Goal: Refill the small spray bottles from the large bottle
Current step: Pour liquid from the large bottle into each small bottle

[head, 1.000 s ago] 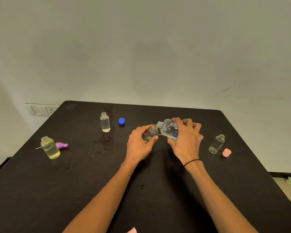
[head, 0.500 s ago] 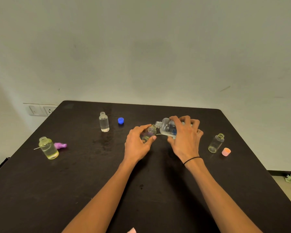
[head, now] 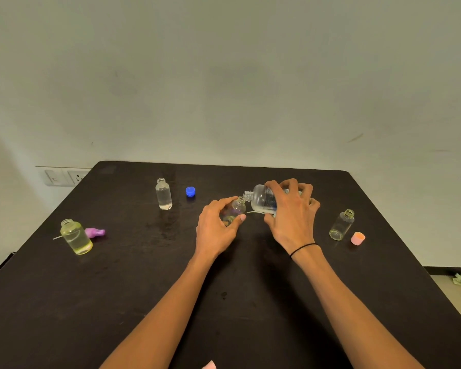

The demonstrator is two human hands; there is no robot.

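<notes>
Clear large bottle (head: 261,199) — in right hand (head: 293,217)

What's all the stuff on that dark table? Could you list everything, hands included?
Black rectangular table: 1, black, fills the lower view.
Large clear plastic bottle with blue label: 1, clear, tipped sideways at centre, mouth toward the small bottle.
Small clear bottle being filled: 1, clear, centre.
Small clear glass bottle at the right: 1, clear, uncapped, leaning.
Pink cap: 1, pink, beside that bottle.
Slim clear bottle at the back: 1, clear, uncapped, upright, back left.
Blue cap: 1, blue, right of it.
Yellow-tinted bottle: 1, yellowish, left, uncapped.
Purple spray head: 1, purple, lying behind the yellow bottle.
Wall sockets: white, left wall.
Left hand: holds the small bottle.
Right hand: grips the large bottle.
</notes>
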